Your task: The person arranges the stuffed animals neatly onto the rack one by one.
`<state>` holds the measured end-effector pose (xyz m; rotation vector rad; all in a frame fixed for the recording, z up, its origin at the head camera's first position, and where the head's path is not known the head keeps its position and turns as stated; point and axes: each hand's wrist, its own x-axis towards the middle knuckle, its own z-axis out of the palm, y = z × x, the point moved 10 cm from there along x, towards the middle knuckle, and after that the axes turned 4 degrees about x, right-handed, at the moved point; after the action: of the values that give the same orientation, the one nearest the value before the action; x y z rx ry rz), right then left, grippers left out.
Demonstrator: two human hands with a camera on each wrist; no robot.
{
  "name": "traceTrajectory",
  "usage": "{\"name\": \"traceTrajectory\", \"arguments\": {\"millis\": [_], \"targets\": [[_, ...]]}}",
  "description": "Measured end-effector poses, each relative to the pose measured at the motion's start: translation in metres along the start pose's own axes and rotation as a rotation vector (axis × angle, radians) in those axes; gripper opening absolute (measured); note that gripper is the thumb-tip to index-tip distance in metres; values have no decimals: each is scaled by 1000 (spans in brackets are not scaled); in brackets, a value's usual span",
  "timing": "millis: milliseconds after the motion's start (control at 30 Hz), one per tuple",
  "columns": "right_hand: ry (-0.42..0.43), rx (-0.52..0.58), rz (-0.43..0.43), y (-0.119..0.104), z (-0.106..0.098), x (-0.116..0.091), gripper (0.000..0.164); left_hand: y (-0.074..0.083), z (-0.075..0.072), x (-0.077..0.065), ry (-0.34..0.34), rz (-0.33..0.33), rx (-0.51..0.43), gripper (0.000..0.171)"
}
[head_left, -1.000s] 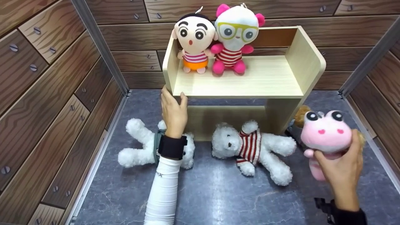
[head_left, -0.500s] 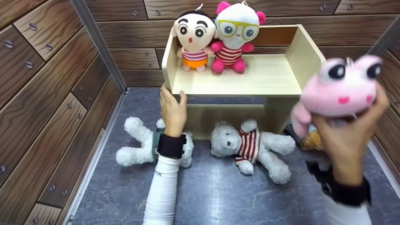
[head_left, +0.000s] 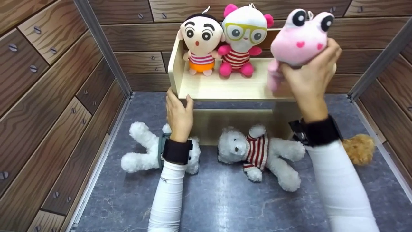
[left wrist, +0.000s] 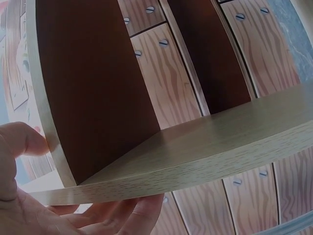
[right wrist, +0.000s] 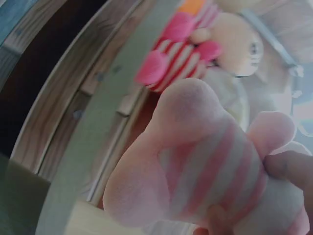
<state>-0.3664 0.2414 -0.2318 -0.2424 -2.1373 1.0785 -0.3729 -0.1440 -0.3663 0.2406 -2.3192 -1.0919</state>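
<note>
My right hand (head_left: 310,75) grips a pink frog plush (head_left: 297,43) with big black-and-white eyes, held up in front of the right part of the shelf. In the right wrist view its striped belly (right wrist: 210,171) shows, with thumb and fingers around the body. My left hand (head_left: 179,114) holds the left front corner of the pale wooden shelf (head_left: 206,88); in the left wrist view the thumb lies on one side of the board (left wrist: 195,171) and the fingers on the other. A boy doll (head_left: 202,42) and a pink-and-white panda plush (head_left: 239,42) sit side by side on the shelf's upper level.
On the grey floor (head_left: 219,206) lie a white bear in a red-striped sweater (head_left: 257,151) and another white bear (head_left: 143,149), partly behind my left wrist. A brown furry toy (head_left: 359,149) shows beside my right forearm. Wood-patterned walls (head_left: 64,96) enclose the area.
The right hand has lifted the pink frog plush from low at the right, up and then leftward to the shelf. The left hand has stayed at the shelf corner.
</note>
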Motion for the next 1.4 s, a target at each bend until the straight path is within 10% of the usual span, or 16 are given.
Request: {"name": "traceTrajectory", "arguments": {"millis": [400,1400], "targets": [[-15,-46,-116,6,39,29,102,-1,-1,1,7,10,20,64],[-148,-195,-55,10,76,74,89,2,1,1,5,9,32,63]]}}
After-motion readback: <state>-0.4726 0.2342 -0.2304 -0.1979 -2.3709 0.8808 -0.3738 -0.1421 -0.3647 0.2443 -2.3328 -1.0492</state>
